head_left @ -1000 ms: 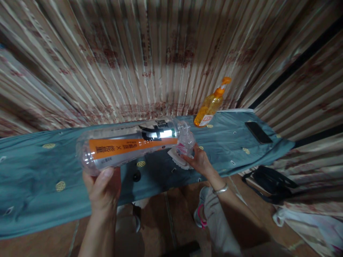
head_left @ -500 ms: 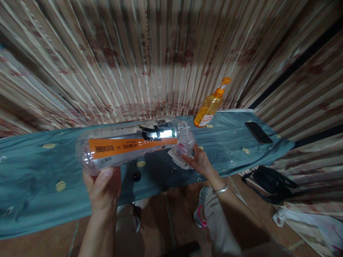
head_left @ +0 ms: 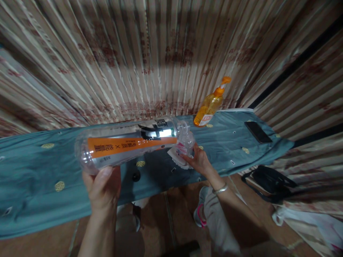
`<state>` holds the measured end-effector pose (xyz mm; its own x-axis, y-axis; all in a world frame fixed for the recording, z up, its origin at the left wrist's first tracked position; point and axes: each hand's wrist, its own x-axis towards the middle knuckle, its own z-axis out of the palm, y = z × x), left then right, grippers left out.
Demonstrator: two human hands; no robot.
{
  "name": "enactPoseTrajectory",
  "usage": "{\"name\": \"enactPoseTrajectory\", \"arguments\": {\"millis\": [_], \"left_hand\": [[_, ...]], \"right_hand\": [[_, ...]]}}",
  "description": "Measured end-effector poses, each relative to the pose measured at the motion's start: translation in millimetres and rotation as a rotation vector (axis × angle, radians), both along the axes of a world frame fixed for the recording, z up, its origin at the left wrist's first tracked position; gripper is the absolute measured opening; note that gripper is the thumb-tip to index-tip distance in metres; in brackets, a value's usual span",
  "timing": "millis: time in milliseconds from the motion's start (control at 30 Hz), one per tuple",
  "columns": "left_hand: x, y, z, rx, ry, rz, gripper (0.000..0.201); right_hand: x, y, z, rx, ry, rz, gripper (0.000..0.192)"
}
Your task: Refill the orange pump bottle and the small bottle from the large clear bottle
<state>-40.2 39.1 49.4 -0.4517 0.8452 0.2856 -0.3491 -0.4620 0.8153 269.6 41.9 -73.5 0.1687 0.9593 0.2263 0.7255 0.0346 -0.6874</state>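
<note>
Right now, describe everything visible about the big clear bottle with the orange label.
The big clear bottle is transparent plastic, with an orange band of dark characters and a black-and-white mark near its shoulder. It lies nearly horizontal above the teal cloth. The left hand grips its base; its neck meets a small clear bottle held by the right hand.

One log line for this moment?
left hand: holds big bottle sideways | right hand: holds small bottle | cloth: beneath
</note>
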Motion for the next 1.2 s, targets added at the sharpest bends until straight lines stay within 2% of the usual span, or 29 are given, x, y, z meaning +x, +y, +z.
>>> {"name": "enactPoseTrajectory", "arguments": {"millis": [267, 533, 667, 900, 1100, 1200], "left_hand": [[-1, 1, -1.1, -0.024, -0.005, 0.019, 0.055], [-4, 2, -7.5, 0.02, 0.029, 0.003, 0.051], [-4, 2, -8.1, 0.034, 0.041, -0.011, 0.059], [1, 2, 0.7, 0.011, 0.021, -0.009, 0.072], [-1, 0, -1.5, 0.003, 0.025, 0.001, 0.057], [-2, 0, -2.1, 0.009, 0.026, -0.016, 0.069]], "right_hand": [[-1, 1, 5.9, -0.02, 0.007, -0.001, 0.053], [0, 0, 8.9, -0.031, 0.001, 0.021, 0.053], [-1, 0, 8.3, -0.027, -0.008, 0.009, 0.055], [-1, -2, 13.8, -0.032, 0.018, 0.027, 0.049], [-2, -2, 14.2, -0.028, 0.056, 0.032, 0.058], [-2, -2, 13.8, -0.019, 0.064, 0.038, 0.057]]}}
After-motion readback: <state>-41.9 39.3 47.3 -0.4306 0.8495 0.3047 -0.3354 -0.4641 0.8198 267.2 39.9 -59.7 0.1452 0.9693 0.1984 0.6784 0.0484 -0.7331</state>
